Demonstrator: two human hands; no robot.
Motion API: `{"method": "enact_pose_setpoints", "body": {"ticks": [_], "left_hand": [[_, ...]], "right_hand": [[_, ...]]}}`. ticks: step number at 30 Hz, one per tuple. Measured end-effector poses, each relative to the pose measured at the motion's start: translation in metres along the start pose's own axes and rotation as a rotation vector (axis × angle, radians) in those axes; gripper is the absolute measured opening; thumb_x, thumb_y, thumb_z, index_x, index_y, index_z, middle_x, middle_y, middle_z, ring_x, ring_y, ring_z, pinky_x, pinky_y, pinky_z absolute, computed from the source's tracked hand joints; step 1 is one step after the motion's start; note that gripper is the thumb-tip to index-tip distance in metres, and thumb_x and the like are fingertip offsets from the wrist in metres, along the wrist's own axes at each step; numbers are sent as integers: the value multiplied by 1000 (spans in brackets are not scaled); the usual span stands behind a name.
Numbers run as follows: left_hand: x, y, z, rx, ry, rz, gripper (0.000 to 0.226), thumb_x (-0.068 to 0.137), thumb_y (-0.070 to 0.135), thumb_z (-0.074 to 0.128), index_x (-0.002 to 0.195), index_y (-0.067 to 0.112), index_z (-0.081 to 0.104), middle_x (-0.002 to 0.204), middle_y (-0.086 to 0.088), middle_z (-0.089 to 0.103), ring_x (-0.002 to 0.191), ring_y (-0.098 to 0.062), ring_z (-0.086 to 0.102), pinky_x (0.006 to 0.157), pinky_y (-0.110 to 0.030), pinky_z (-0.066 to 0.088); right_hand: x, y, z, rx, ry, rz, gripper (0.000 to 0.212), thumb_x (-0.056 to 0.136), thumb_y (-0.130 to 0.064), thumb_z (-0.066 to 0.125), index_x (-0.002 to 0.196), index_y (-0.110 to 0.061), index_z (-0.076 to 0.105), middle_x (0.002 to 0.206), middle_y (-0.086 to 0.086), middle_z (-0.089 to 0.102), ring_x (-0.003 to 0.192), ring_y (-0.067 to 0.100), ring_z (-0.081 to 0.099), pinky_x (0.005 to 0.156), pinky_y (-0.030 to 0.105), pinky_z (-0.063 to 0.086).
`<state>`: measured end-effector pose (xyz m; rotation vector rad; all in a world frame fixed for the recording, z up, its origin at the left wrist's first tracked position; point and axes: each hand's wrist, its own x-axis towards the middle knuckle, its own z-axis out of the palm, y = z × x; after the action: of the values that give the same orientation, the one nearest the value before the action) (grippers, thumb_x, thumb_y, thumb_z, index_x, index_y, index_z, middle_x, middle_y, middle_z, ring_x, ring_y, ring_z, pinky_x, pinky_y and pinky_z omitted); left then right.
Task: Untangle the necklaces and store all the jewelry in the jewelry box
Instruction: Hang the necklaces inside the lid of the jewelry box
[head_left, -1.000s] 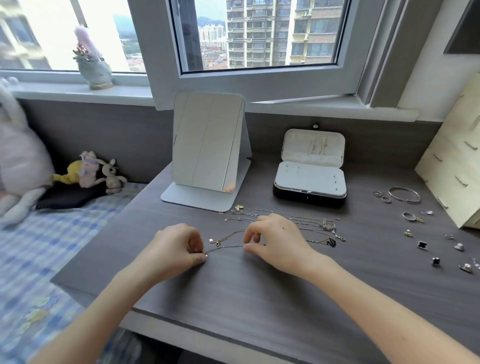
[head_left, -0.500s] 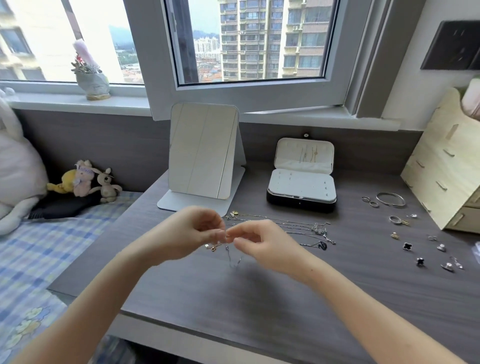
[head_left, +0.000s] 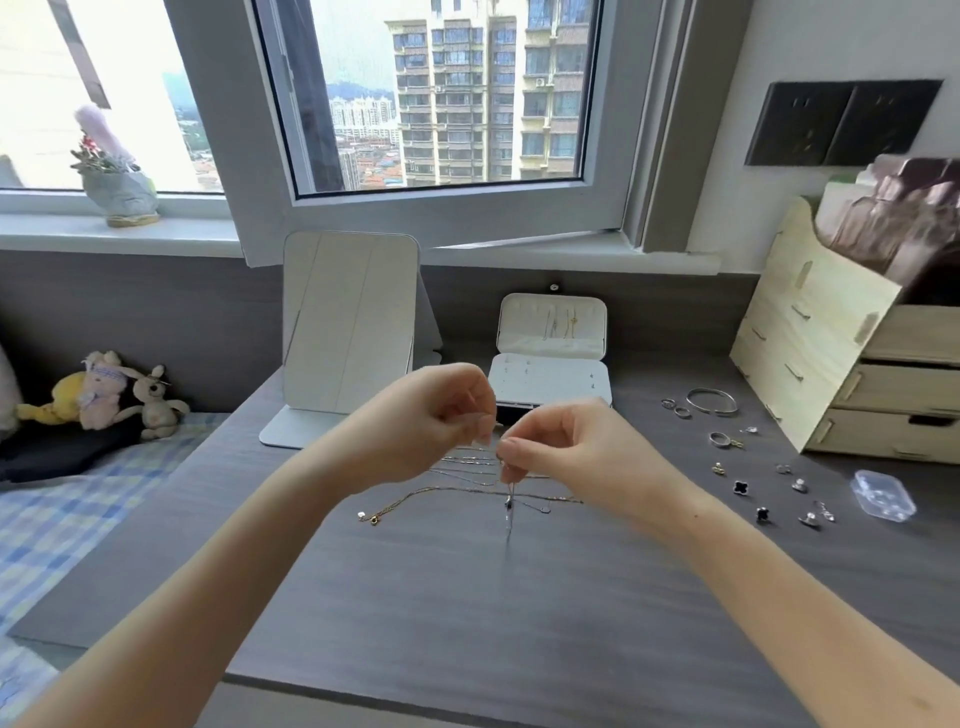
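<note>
Both hands are raised above the desk, fingertips almost meeting. My left hand (head_left: 436, 415) and my right hand (head_left: 561, 452) each pinch an end of a thin silver necklace (head_left: 509, 512), which hangs down in a narrow loop between them. Under the hands several tangled chains (head_left: 467, 480) lie spread on the desk, one with a small gold end at the left. The white jewelry box (head_left: 550, 358) stands open behind the hands, with a few chains hung in its lid. Rings, a bangle (head_left: 711, 402) and earrings (head_left: 740, 487) lie scattered to the right.
A white standing mirror (head_left: 348, 332) is at the back left of the grey desk (head_left: 467, 597). A wooden drawer organiser (head_left: 852, 364) stands at the right, a small clear plastic case (head_left: 883, 494) in front of it. Plush toys (head_left: 104, 395) sit on the bed at left.
Both hands rose from the desk and came together. The silver necklace was lifted off the pile and now hangs between them. The camera view tilted up.
</note>
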<state>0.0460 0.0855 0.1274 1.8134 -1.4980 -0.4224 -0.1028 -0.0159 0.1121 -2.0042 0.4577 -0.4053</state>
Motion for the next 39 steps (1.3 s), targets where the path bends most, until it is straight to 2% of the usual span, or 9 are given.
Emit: {"method": "enact_pose_setpoints", "body": {"ticks": [3, 6, 9, 14, 23, 28, 33, 36, 39], "left_hand": [[6, 10, 7, -50, 25, 24, 18, 88, 6, 59, 76, 19, 55, 67, 12, 63, 67, -7, 57, 65, -23, 46], [10, 21, 14, -190, 34, 22, 12, 93, 5, 51, 83, 12, 53, 83, -1, 70, 75, -7, 63, 66, -13, 46], [13, 27, 21, -389, -1, 3, 3, 92, 4, 53, 93, 6, 53, 87, -10, 70, 80, -15, 65, 84, -31, 51], [18, 33, 28, -444, 14, 1, 27, 75, -2, 72, 93, 10, 55, 84, -8, 73, 82, -24, 67, 82, -37, 52], [29, 45, 29, -253, 120, 80, 24, 71, 6, 78, 83, 12, 57, 76, -2, 73, 73, -15, 69, 77, -33, 55], [36, 52, 24, -152, 146, 112, 25, 71, 6, 78, 79, 17, 57, 72, 1, 72, 68, -12, 69, 73, -33, 56], [41, 60, 19, -189, 131, 157, 20, 76, -1, 71, 82, 13, 58, 76, -6, 71, 75, -22, 68, 77, -41, 54], [43, 64, 20, -359, 80, 133, 18, 82, -9, 60, 84, 9, 58, 72, -10, 64, 71, -21, 64, 80, -38, 55], [45, 65, 26, -489, 76, 88, 19, 86, -10, 54, 83, 9, 58, 72, -8, 55, 68, -19, 60, 78, -37, 57]], "right_hand": [[-4, -3, -13, -135, 57, -53, 12, 86, -15, 65, 76, -13, 72, 71, -2, 72, 62, 4, 63, 60, 20, 49], [-5, -5, -24, -317, 160, -131, 14, 83, -18, 67, 69, -17, 71, 61, -4, 66, 52, 2, 53, 54, 17, 38], [-4, -12, -37, -394, 221, -185, 14, 83, -20, 68, 69, -17, 72, 64, -4, 68, 60, 7, 60, 61, 24, 46], [-6, -23, -54, -315, 179, -142, 17, 86, -19, 64, 71, -13, 68, 66, -2, 69, 62, 5, 63, 64, 17, 49], [-8, -20, -71, -219, 147, -47, 17, 89, -20, 62, 76, -10, 68, 61, -6, 68, 56, -4, 59, 53, 7, 40], [-9, -17, -77, -231, 130, -24, 17, 90, -22, 61, 79, -10, 67, 65, -5, 70, 59, -3, 60, 58, 11, 44], [-14, -14, -75, -21, 91, -46, 17, 95, -13, 51, 86, -4, 62, 89, 7, 71, 84, 15, 65, 81, 22, 53], [-14, -14, -72, 177, 62, -29, 18, 97, -10, 46, 87, -1, 57, 83, 17, 66, 79, 21, 65, 75, 24, 55], [-12, -12, -71, 118, 93, -50, 17, 96, -12, 49, 84, -3, 57, 71, 12, 62, 66, 17, 61, 65, 29, 55]]}}
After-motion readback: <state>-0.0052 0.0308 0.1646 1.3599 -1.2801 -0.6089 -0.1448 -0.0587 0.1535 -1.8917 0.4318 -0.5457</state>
